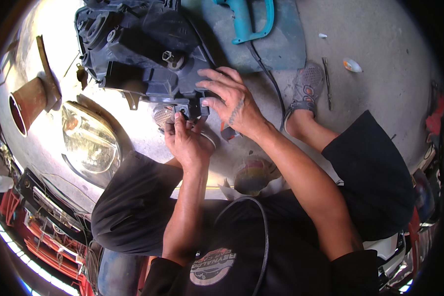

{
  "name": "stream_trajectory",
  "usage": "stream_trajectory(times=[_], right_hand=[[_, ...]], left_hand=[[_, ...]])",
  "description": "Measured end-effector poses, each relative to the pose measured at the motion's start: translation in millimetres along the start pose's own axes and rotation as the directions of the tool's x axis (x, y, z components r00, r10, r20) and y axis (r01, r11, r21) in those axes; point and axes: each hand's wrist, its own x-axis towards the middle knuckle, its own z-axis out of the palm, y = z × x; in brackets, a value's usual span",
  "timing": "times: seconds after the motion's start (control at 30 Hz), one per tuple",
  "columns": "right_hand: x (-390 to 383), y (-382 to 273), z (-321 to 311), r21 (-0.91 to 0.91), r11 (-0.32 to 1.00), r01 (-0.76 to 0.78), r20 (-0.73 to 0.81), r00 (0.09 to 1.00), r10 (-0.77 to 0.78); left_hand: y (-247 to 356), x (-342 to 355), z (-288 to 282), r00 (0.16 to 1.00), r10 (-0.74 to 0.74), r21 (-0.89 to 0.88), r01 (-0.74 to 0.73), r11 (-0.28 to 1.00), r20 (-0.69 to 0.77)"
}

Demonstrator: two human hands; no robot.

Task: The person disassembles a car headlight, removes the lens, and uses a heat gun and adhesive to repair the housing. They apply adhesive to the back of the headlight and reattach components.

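Concrete floor (380, 103) is spreading around me. Ahead, slightly left, the black headlight (138, 47) is slanting lengthwise from far left toward me; my left hand (186, 142) is pinching its near corner, my right hand (235, 105) is touching its right edge, fingers spread. Beyond, rightward, a teal tool (241, 22) is lying.

The black housing (128, 74), a bulky moulded shell, lay toward 11 o'clock in the view, ribbed back facing up, its far edge cut off by the frame. A round cap (98, 29) sat toward its 10 o'clock, a pale bulb socket (171, 59) toward 3 o'clock. One pointed tab (132, 101) jutted at 6 o'clock, a squarish bracket (182, 109) at 5 o'clock.
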Motion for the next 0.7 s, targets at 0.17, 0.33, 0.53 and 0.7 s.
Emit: stream_trajectory(times=[0.17,0.33,0.53,0.7], right_hand=[[-1.0,1.6,1.9,-0.009,1.000,0.009,-0.008,1.000,-0.009],[-0.8,4.4,2.6,-0.019,0.999,0.030,-0.006,1.000,-0.031],[-1.8,2.4,4.6,-0.050,0.998,0.050,-0.011,0.999,-0.051],[-1.2,1.3,6.9,-0.084,0.995,0.058,0.001,0.998,-0.058]], left_hand=[[-1.2,0.2,-1.3,1.000,0.010,-0.012,-0.010,1.000,-0.014],[0.1,-3.6,3.0,1.000,0.018,-0.057,-0.018,0.998,0.000],[-0.1,1.2,-2.2,0.998,0.068,-0.009,-0.068,0.998,0.003],[-0.6,-0.5,-1.6,0.995,0.099,0.044,-0.099,0.994,-0.001]])
